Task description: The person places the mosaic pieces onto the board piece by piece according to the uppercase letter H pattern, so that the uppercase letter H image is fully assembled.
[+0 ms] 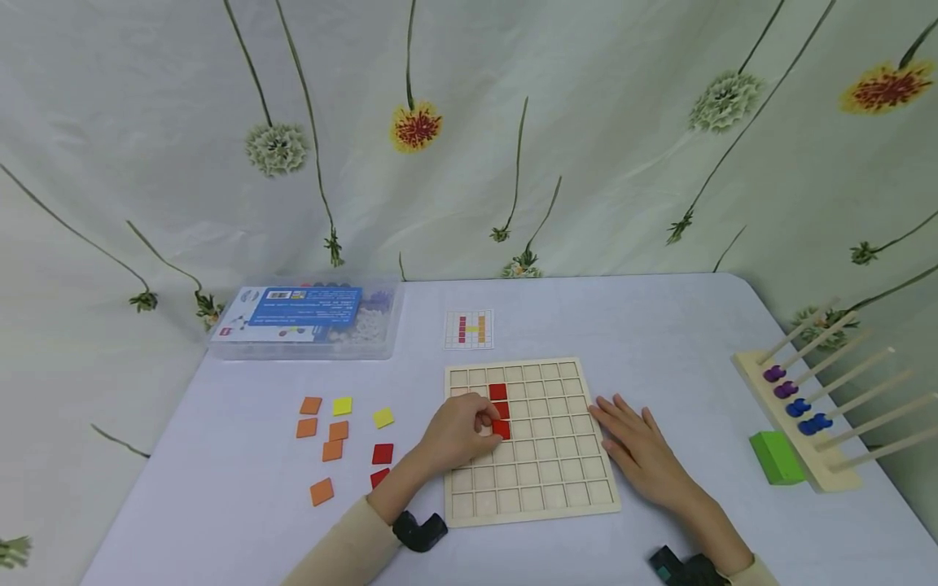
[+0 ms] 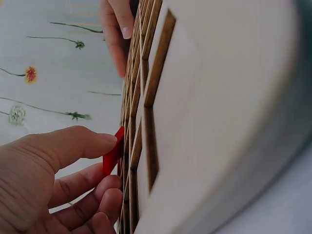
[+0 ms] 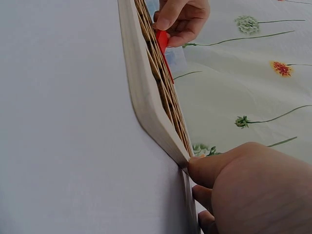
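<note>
Over the wooden grid board, my left hand pinches a red square tile between thumb and fingers. In the left wrist view that tile is tilted at the grid's surface. Two more red tiles sit in cells of the same column, just above it in the head view. My right hand lies with fingers extended at the board's right edge; in the right wrist view its thumb touches the board's side. Left of the board lie loose red tiles, orange tiles and yellow tiles.
A pattern card with red, yellow and orange squares lies behind the board. At the back left is a clear plastic box. On the right, a pegged wooden stand with purple and blue beads leans on a green block.
</note>
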`<control>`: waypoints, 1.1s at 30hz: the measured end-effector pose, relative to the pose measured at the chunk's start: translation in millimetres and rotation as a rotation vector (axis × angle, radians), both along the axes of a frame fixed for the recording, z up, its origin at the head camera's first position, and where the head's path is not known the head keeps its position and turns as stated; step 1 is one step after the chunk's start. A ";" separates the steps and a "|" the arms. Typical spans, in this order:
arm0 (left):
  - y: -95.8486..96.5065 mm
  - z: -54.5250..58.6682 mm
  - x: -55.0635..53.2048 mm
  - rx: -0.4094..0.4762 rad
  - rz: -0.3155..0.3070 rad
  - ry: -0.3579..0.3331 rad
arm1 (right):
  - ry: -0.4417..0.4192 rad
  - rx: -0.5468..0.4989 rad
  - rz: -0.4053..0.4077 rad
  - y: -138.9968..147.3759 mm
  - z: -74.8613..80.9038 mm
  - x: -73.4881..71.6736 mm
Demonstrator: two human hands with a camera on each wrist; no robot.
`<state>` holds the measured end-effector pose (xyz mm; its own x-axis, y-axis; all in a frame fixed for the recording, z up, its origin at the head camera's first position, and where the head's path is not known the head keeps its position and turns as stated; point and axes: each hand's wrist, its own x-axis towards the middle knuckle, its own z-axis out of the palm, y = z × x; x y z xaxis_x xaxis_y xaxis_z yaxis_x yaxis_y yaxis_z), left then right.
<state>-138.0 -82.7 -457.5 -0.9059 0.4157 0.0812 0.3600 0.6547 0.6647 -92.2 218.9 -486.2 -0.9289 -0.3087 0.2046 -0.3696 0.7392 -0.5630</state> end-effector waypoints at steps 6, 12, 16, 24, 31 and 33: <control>4.1 1.5 0.4 -0.037 0.000 0.008 | 0.001 -0.005 0.002 0.6 -0.5 0.5; 2.0 4.8 2.3 -0.052 0.013 0.013 | -0.011 -0.003 -0.006 0.3 0.2 1.2; -9.7 13.0 8.6 -0.043 0.055 0.016 | -0.021 0.004 -0.009 -0.3 1.1 0.9; -66.3 31.2 28.5 0.027 0.234 0.048 | -0.019 0.003 -0.004 0.3 2.3 -0.1; -128.1 27.6 42.3 0.079 0.339 0.001 | -0.021 -0.002 -0.010 -0.8 3.1 1.0; -140.0 23.9 46.1 0.111 0.357 -0.028 | -0.018 -0.001 -0.010 -0.9 2.7 1.2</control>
<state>-91.9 -222.6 -433.6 -0.9947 0.0635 0.0812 0.1029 0.6588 0.7453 -91.0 217.9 -483.5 -0.9355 -0.2994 0.1878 -0.3520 0.7423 -0.5702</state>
